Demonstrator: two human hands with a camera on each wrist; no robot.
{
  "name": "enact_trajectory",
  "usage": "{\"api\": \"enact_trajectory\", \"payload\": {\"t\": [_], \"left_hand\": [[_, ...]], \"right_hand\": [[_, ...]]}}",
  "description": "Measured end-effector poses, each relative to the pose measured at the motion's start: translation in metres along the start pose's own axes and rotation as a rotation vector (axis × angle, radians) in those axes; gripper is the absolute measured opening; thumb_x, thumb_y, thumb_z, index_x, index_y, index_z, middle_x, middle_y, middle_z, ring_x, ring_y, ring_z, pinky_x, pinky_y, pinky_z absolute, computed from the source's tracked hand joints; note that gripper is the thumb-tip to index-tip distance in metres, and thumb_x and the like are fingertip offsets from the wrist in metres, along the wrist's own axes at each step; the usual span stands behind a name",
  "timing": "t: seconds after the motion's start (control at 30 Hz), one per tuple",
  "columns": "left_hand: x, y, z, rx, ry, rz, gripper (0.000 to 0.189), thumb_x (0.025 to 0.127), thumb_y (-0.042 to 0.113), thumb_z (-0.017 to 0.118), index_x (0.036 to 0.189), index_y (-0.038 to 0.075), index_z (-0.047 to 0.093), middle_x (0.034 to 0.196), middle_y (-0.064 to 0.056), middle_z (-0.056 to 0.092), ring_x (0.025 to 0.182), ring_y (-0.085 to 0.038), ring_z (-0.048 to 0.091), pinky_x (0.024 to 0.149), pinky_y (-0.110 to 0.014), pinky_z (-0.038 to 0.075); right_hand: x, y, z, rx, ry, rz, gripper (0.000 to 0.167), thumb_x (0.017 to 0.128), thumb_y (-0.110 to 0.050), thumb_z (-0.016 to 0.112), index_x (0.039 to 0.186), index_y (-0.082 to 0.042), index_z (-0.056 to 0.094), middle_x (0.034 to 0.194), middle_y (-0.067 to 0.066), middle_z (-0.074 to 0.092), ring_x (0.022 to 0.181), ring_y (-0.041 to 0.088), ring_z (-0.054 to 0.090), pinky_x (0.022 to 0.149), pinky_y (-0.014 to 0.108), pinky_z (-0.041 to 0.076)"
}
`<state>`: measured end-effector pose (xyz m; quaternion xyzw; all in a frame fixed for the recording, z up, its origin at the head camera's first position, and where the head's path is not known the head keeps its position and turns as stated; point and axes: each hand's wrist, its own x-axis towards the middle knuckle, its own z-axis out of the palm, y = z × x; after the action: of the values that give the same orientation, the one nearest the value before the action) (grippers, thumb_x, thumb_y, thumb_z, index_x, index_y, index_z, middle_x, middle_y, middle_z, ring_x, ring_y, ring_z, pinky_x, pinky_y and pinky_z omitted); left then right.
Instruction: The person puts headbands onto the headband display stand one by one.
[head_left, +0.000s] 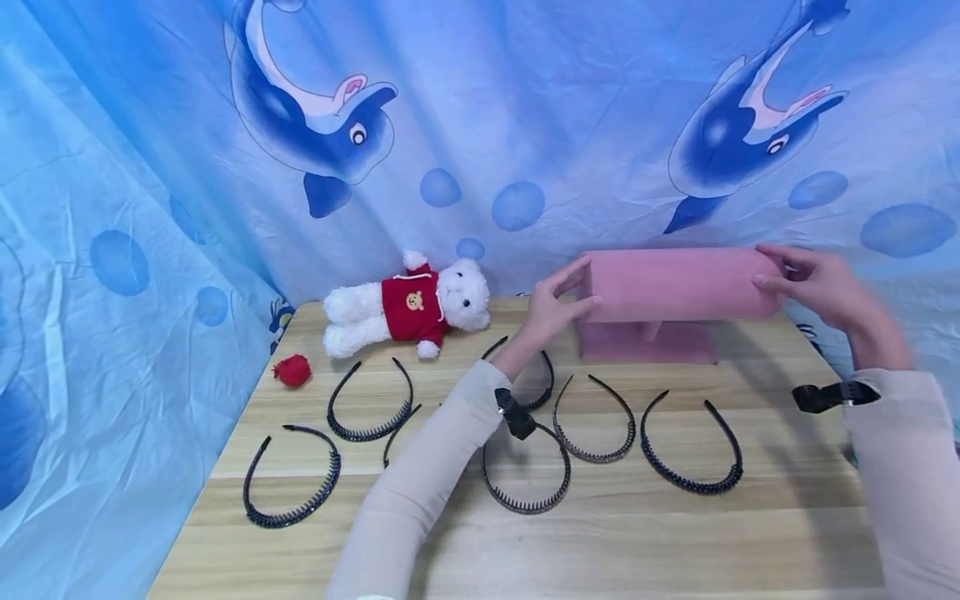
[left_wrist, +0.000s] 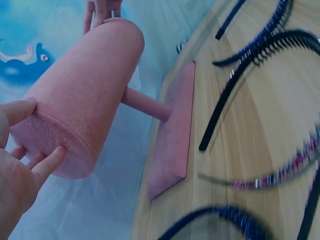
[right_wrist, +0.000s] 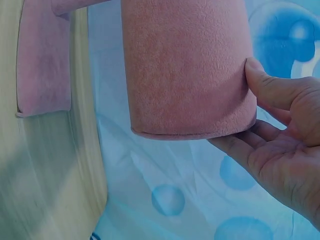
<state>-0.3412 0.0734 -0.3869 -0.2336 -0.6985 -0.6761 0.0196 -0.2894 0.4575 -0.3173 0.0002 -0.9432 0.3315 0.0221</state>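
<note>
A pink velvety headband stand, a padded horizontal cylinder on a short post, has its flat base at the back right of the table. My left hand holds the cylinder's left end. In the left wrist view, that hand's thumb and fingers press around the end face and rim. At the opposite end, my right hand grips the cylinder, thumb on its side and fingers against the end, as the right wrist view shows. Toothed dark headbands lie in front, including one nearest the stand's right side and another beside it.
More headbands, such as one at far left and one at centre, are spread over the wooden table. A white teddy bear in a red top lies behind them, near a red ball-like item. A blue dolphin curtain hangs behind.
</note>
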Motion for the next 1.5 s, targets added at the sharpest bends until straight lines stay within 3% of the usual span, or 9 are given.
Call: {"api": "enact_trajectory", "payload": {"t": [0.13,0.37,0.63,0.73,0.83,0.9,0.97,1.13,1.5], "left_hand": [[-0.002,0.001,-0.019,0.01,-0.003,0.027,0.069,0.085,0.004,0.081,0.147,0.017,0.055,0.158,-0.004,0.048,0.134,-0.03,0.058,0.102,-0.04,0.057],[-0.008,0.005,-0.051,0.006,-0.027,0.039,0.067,0.088,-0.002,0.076,0.149,0.013,0.052,0.16,-0.004,0.045,0.137,-0.032,0.055,0.096,-0.03,0.059],[-0.011,0.008,-0.078,0.024,-0.037,0.04,0.067,0.091,-0.001,0.073,0.152,0.013,0.049,0.162,-0.005,0.042,0.138,-0.032,0.054,0.101,-0.035,0.057],[-0.012,0.008,-0.086,0.051,-0.034,0.044,0.067,0.091,0.0,0.073,0.152,0.014,0.049,0.164,-0.007,0.039,0.14,-0.033,0.052,0.1,-0.036,0.058],[-0.013,0.008,-0.092,0.075,-0.035,0.05,0.067,0.091,0.0,0.073,0.152,0.013,0.049,0.165,-0.008,0.037,0.14,-0.035,0.051,0.097,-0.037,0.06],[-0.014,0.009,-0.094,0.08,-0.037,0.051,0.067,0.091,-0.001,0.073,0.152,0.012,0.049,0.164,-0.007,0.037,0.14,-0.035,0.051,0.096,-0.038,0.06],[-0.014,0.008,-0.096,0.082,-0.042,0.046,0.066,0.091,-0.001,0.073,0.151,0.013,0.049,0.164,-0.005,0.039,0.14,-0.034,0.051,0.096,-0.038,0.06],[-0.013,0.006,-0.096,0.05,-0.056,0.022,0.066,0.091,-0.003,0.072,0.151,0.013,0.049,0.163,-0.002,0.04,0.141,-0.031,0.05,0.098,-0.037,0.059],[-0.009,0.005,-0.099,0.054,-0.051,-0.006,0.069,0.089,0.0,0.075,0.15,0.019,0.051,0.162,0.0,0.041,0.141,-0.03,0.051,0.097,-0.036,0.059]], "right_hand": [[0.006,-0.015,0.01,0.012,-0.009,-0.007,0.076,0.096,-0.05,0.065,0.159,-0.018,0.036,0.156,0.028,0.04,0.099,-0.013,0.041,0.07,0.006,0.045],[0.015,-0.039,0.026,0.031,-0.021,-0.051,0.075,0.095,-0.047,0.069,0.157,-0.016,0.041,0.149,0.025,0.048,0.094,-0.014,0.046,0.071,0.008,0.047],[0.024,-0.057,0.041,0.07,0.002,-0.126,0.068,0.096,-0.039,0.071,0.153,-0.012,0.047,0.147,0.029,0.052,0.092,-0.02,0.048,0.071,0.006,0.047],[0.029,-0.062,0.047,0.08,0.015,-0.162,0.066,0.096,-0.035,0.072,0.152,-0.011,0.049,0.147,0.027,0.053,0.1,-0.012,0.054,0.072,0.005,0.048],[0.031,-0.065,0.052,0.083,0.008,-0.201,0.065,0.095,-0.032,0.073,0.152,-0.01,0.049,0.151,0.026,0.049,0.122,0.014,0.059,0.074,0.002,0.045],[0.032,-0.066,0.053,0.082,-0.007,-0.216,0.065,0.095,-0.029,0.074,0.152,-0.01,0.048,0.154,0.025,0.046,0.133,0.034,0.053,0.074,0.0,0.043],[0.033,-0.067,0.054,0.083,-0.022,-0.218,0.067,0.094,-0.028,0.075,0.153,-0.009,0.047,0.156,0.025,0.044,0.139,0.046,0.046,0.075,-0.002,0.041],[0.033,-0.066,0.051,0.068,-0.033,-0.185,0.071,0.092,-0.031,0.077,0.152,-0.01,0.047,0.157,0.023,0.043,0.143,0.047,0.041,0.076,-0.003,0.039],[0.039,-0.065,0.051,0.072,-0.021,-0.17,0.071,0.09,-0.034,0.079,0.151,-0.012,0.05,0.156,0.02,0.046,0.141,0.042,0.045,0.078,-0.003,0.038]]}}
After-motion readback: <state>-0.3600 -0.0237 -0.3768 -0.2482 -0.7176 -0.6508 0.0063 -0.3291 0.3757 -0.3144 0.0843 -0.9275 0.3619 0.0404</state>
